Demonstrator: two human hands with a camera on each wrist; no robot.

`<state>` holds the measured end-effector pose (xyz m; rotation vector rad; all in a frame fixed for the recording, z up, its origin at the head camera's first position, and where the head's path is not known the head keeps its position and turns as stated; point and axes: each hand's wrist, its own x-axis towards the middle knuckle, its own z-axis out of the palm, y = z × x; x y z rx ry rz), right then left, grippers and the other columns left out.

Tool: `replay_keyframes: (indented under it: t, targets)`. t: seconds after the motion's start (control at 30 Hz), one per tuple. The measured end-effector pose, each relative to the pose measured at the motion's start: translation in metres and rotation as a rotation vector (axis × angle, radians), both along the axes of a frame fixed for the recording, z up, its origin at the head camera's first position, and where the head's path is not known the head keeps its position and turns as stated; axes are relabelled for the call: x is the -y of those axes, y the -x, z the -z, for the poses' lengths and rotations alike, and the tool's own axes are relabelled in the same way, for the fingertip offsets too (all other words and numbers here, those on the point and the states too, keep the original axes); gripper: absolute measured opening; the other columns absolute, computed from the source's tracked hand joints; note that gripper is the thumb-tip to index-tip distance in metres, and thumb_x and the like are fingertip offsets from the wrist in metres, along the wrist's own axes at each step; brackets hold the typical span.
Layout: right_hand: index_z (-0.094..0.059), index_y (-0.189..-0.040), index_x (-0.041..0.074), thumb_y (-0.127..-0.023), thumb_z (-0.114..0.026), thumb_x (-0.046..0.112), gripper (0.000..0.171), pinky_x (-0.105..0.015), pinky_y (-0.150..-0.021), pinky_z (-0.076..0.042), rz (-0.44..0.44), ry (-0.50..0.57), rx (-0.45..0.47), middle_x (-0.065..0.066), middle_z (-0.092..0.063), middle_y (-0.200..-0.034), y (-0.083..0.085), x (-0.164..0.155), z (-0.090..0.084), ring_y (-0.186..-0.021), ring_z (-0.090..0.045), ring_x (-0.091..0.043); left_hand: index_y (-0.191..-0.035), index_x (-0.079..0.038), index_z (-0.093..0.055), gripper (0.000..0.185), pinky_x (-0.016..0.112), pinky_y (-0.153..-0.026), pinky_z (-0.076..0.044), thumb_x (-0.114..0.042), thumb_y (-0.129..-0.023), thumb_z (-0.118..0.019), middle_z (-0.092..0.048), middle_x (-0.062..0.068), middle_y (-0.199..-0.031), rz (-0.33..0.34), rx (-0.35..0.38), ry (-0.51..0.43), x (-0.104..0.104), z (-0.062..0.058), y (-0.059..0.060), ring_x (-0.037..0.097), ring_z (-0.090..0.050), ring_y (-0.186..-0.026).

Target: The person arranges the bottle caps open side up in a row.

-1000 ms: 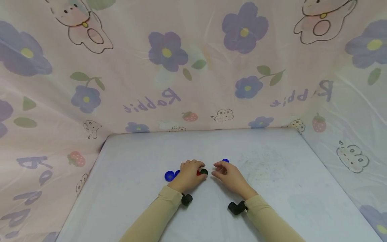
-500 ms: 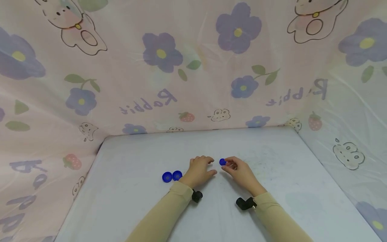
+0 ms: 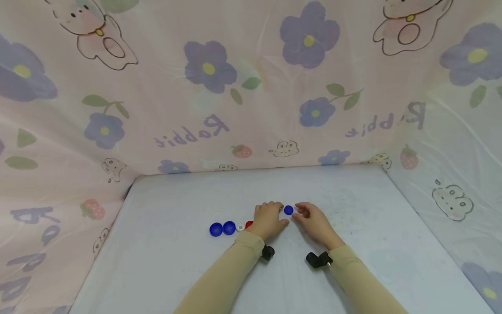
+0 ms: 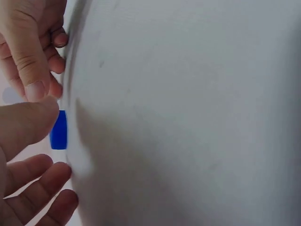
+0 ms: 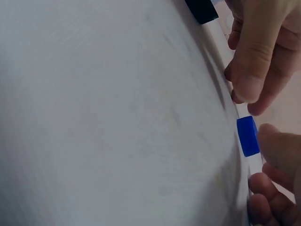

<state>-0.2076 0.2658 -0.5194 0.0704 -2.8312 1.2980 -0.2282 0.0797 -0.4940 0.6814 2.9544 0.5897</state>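
A small round blue cap lies on the white table between the two hands. My left hand is just left of it, thumb and fingers spread and relaxed. On the other side, my right hand has loosely bent fingers, with thumb and fingertips close to the cap's right edge. The wrist views show the blue cap with no fingers wrapped round it; whether the right thumb touches it I cannot tell. Partly behind the left hand is a red cap, with a white cap to its left.
Two larger blue caps continue the row to the left. A dark cap appears at the top of the right wrist view. Patterned cloth walls enclose the table's back and sides.
My left hand has moved right, uncovering the white cap and part of the red one. The right fingers were on the small blue cap half a second ago and now stand slightly away.
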Motion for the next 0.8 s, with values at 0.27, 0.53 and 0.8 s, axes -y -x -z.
replay_keyframes:
  t: [0.27,0.53,0.8]
  targets:
    - [-0.064,-0.122,0.005,-0.09,-0.07,0.024,0.037,-0.043,-0.084,-0.044,-0.013,-0.043,-0.003,-0.011,-0.06,-0.111,0.002,0.004,0.001,-0.096,-0.055,-0.023,-0.122,-0.016,-0.065,0.044,0.04,-0.087,-0.038,-0.04,-0.086,-0.072,-0.063,0.002,-0.114,-0.027,0.002,0.023,-0.003,0.0,0.0,0.023,-0.054,-0.103]
    - [-0.068,-0.112,0.006,-0.089,-0.071,0.021,0.028,-0.046,-0.086,-0.043,-0.017,-0.042,-0.016,-0.011,-0.061,-0.11,-0.001,0.009,0.001,-0.1,-0.055,-0.026,-0.112,-0.018,-0.069,0.032,0.039,-0.085,-0.037,-0.037,-0.087,-0.072,-0.062,-0.001,-0.107,-0.049,0.003,-0.008,-0.006,0.0,-0.001,0.022,-0.053,-0.099]
    - [-0.07,-0.108,0.007,-0.089,-0.072,0.018,0.023,-0.047,-0.088,-0.042,-0.031,-0.039,-0.006,-0.01,-0.061,-0.11,-0.003,0.013,-0.002,-0.103,-0.055,-0.026,-0.107,-0.019,-0.069,0.028,0.039,-0.086,-0.036,-0.038,-0.087,-0.072,-0.061,-0.002,-0.104,-0.03,0.007,0.005,-0.005,0.0,0.0,0.021,-0.053,-0.099]
